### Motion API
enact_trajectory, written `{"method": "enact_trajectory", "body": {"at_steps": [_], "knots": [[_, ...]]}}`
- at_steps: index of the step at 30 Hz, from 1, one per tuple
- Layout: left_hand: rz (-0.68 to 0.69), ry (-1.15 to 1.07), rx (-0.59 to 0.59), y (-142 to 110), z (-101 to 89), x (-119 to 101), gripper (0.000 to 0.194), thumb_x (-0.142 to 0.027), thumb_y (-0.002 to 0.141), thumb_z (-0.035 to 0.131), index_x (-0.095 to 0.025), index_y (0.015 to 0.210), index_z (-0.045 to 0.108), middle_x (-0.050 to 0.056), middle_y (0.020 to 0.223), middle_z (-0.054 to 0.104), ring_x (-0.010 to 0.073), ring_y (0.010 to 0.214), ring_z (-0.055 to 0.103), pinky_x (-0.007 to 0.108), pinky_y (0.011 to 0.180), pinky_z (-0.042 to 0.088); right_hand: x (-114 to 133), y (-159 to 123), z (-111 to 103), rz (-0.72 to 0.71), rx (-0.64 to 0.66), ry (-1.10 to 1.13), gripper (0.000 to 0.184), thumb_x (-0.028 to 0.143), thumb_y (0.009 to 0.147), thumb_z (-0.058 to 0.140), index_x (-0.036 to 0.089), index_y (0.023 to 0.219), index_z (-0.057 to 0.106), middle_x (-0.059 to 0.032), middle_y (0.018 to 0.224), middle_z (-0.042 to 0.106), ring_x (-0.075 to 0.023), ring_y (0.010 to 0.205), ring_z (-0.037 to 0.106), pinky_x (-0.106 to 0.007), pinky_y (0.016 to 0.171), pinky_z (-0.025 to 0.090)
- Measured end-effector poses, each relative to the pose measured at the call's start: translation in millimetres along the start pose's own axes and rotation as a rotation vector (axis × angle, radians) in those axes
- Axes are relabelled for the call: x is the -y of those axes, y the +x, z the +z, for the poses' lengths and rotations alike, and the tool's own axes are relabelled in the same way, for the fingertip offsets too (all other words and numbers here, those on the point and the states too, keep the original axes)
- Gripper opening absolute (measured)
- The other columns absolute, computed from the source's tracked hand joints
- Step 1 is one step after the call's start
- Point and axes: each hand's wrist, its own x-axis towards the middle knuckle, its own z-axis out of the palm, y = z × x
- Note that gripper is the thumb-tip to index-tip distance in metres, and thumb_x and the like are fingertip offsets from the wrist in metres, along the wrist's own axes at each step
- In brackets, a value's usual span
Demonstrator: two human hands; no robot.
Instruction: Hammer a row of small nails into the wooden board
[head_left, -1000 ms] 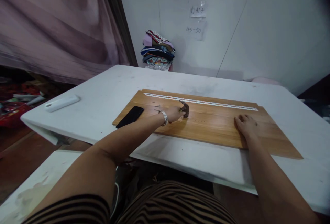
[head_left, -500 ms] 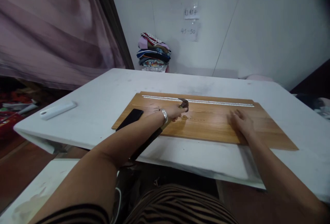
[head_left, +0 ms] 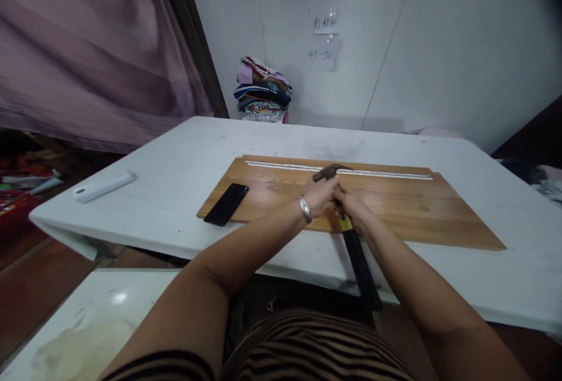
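Observation:
A claw hammer point(head_left: 360, 267) with a black and yellow handle slants over the board's front edge, its head up and its grip end pointing towards me. My left hand point(head_left: 322, 195), a silver bracelet at the wrist, is closed around it just below the head. Close beside it, my right hand point(head_left: 353, 202) is closed on the upper handle; some of its fingers are hidden. Under both hands lies a wooden board point(head_left: 421, 211). Several thin nails point(head_left: 270, 184) are scattered on the board's left part, behind a black phone point(head_left: 227, 204).
Two white strips point(head_left: 386, 175) run along the board's far edge. On the white table point(head_left: 162, 153) a white handle-like object point(head_left: 104, 186) lies at left. Folded cloths point(head_left: 263, 91) are stacked against the wall. A pale stool or low surface point(head_left: 144, 287) stands at lower left.
My right hand has come left from the board's right part onto the hammer. My left hand has carried the hammer rightward, and its handle has swung to point towards me.

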Motion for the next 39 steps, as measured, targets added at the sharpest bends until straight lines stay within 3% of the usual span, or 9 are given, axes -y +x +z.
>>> {"method": "enact_trajectory", "body": {"at_steps": [2,5,8,10,12,14,20,32,39], "knots": [[0.042,0.145,0.056,-14,-6.6,2,0.03,-0.043,0.091,0.081,-0.021,0.098,0.063,0.003,0.093,0.071,0.0141,0.079,0.069,0.028,0.075,0.058,2,-4,-7,0.002,0.028,-0.095,0.039,0.043,0.087,0.077,0.02,0.117,0.066,0.0052,0.063,0.059,-0.0108,0.046,0.049,-0.02,0.04,0.039],[-0.014,0.527,0.102,-29,-38.5,-9,0.027,-0.046,0.099,0.067,-0.02,0.1,0.07,0.006,0.092,0.076,0.0171,0.077,0.072,0.032,0.074,0.059,3,-13,-17,0.015,0.07,-0.2,0.025,0.031,0.087,0.07,0.021,0.109,0.062,0.0066,0.058,0.057,-0.0117,0.043,0.048,-0.02,0.039,0.038],[0.18,1.011,-0.124,-28,-83.5,-21,0.034,-0.041,0.104,0.056,-0.018,0.087,0.073,0.011,0.097,0.081,0.0238,0.092,0.076,0.034,0.085,0.058,9,-19,-23,0.043,0.005,-0.352,0.011,0.02,0.089,0.064,0.022,0.098,0.059,0.0079,0.055,0.054,-0.01,0.039,0.043,-0.019,0.037,0.033],[0.305,1.25,-0.284,-20,-109.4,-21,0.03,-0.033,0.104,0.053,-0.017,0.096,0.076,0.014,0.111,0.082,0.0285,0.109,0.075,0.039,0.097,0.056,15,-20,-23,0.076,-0.029,-0.396,0.006,0.018,0.094,0.059,0.022,0.091,0.056,0.0085,0.051,0.049,-0.0091,0.038,0.041,-0.019,0.038,0.033],[0.365,1.383,-0.316,-9,-127.1,-12,0.031,-0.028,0.105,0.048,-0.017,0.112,0.076,0.016,0.122,0.08,0.0288,0.115,0.074,0.041,0.103,0.055,20,-20,-21,0.085,-0.058,-0.431,0.01,0.015,0.097,0.055,0.022,0.09,0.054,0.0092,0.049,0.048,-0.0085,0.037,0.039,-0.018,0.038,0.031],[0.454,1.485,-0.243,3,-136.7,2,0.032,-0.021,0.103,0.049,-0.016,0.121,0.074,0.016,0.128,0.078,0.0278,0.12,0.071,0.041,0.11,0.052,23,-20,-18,0.089,-0.06,-0.468,0.011,0.015,0.099,0.055,0.022,0.091,0.054,0.0093,0.049,0.048,-0.0083,0.037,0.039,-0.018,0.038,0.03],[0.542,1.66,-0.208,18,-143.6,26,0.031,-0.02,0.103,0.048,-0.012,0.122,0.071,0.019,0.135,0.072,0.0308,0.13,0.064,0.046,0.118,0.047,21,-21,-7,0.096,-0.011,-0.563,0.013,0.018,0.101,0.055,0.022,0.089,0.054,0.0095,0.05,0.047,-0.0083,0.035,0.04,-0.018,0.036,0.031],[0.511,1.628,-0.214,14,-142.0,25,0.03,-0.024,0.105,0.047,-0.019,0.118,0.074,0.015,0.14,0.071,0.0318,0.136,0.057,0.051,0.122,0.04,10,-19,-11,0.067,0.058,-0.559,0.013,0.013,0.095,0.057,0.024,0.092,0.051,0.0106,0.05,0.049,-0.009,0.032,0.039,-0.02,0.033,0.028],[0.488,1.665,-0.217,12,-137.7,23,0.03,-0.025,0.107,0.044,-0.019,0.114,0.073,0.015,0.136,0.07,0.0298,0.134,0.057,0.047,0.12,0.04,25,-22,-8,0.069,-0.039,-0.648,0.013,0.012,0.094,0.06,0.022,0.09,0.055,0.0089,0.05,0.048,-0.0095,0.037,0.043,-0.021,0.037,0.031]]}}
